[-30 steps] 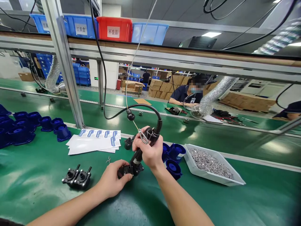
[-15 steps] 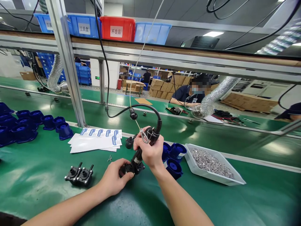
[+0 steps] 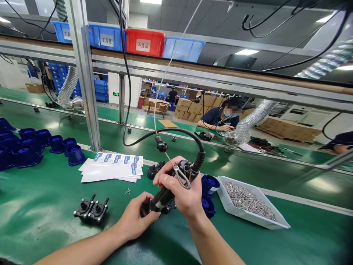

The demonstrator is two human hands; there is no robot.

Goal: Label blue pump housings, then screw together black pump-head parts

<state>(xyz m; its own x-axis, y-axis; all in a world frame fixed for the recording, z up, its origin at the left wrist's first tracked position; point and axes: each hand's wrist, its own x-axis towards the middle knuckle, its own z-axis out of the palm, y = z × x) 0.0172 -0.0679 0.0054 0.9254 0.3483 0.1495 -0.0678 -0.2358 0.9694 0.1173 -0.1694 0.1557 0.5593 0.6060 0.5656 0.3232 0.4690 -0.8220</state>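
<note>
My right hand (image 3: 180, 191) is wrapped around a black corded electric screwdriver (image 3: 163, 198), which leans with its top to the right. A metal loop and a thin line run up from the tool's top. The screwdriver's lower end meets a small black plastic housing (image 3: 170, 207), mostly covered by hands and tool; its tip is hidden. Thumb and fingers of my left hand (image 3: 135, 217) grip that housing from the left. To the left stand two joined black housings (image 3: 92, 210) with silver screws. Another black housing (image 3: 154, 170) lies behind the tool. A few loose screws (image 3: 128, 190) lie nearby.
At right is a white tray (image 3: 255, 220) full of screws, beside dark blue plastic cups (image 3: 208, 206). More blue cups (image 3: 75, 155) stand at far left. Label sheets (image 3: 110, 172) lie mid-table. A metal post (image 3: 85, 81) rises behind. Across the bench sits a co-worker (image 3: 217, 117).
The screwdriver has tilted further over to the right, and my right hand has shifted right with it. My left hand keeps its grip on the housing. The view has tipped up slightly.
</note>
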